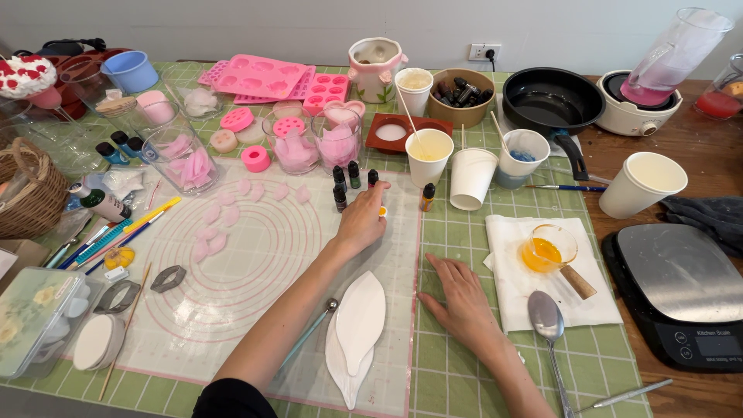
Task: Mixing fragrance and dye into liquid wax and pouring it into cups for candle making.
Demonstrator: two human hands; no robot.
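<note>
Fingers of the left hand [362, 220] pinch a small orange-capped bottle [382, 210] at the silicone mat's [255, 255] far edge, by the dark dropper bottles [352, 182]. Right hand [463, 300] lies flat, fingers released, on the desk [457, 371]. Judging by this, colouring is being picked; next calls for a steady lift.

— We see a translucent, smooth silicone mat [263, 255] under our left hand [362, 220], over a green checked cloth [457, 371].
— We note the glossy metal spoon [548, 321] on a soft white paper towel [515, 290], by our right hand [464, 298].
— We find the scale [681, 282] topped with brushed steel, the cups [641, 183] matt paper, the basket [31, 193] rough wicker, the counter [665, 147] brown wood.
</note>
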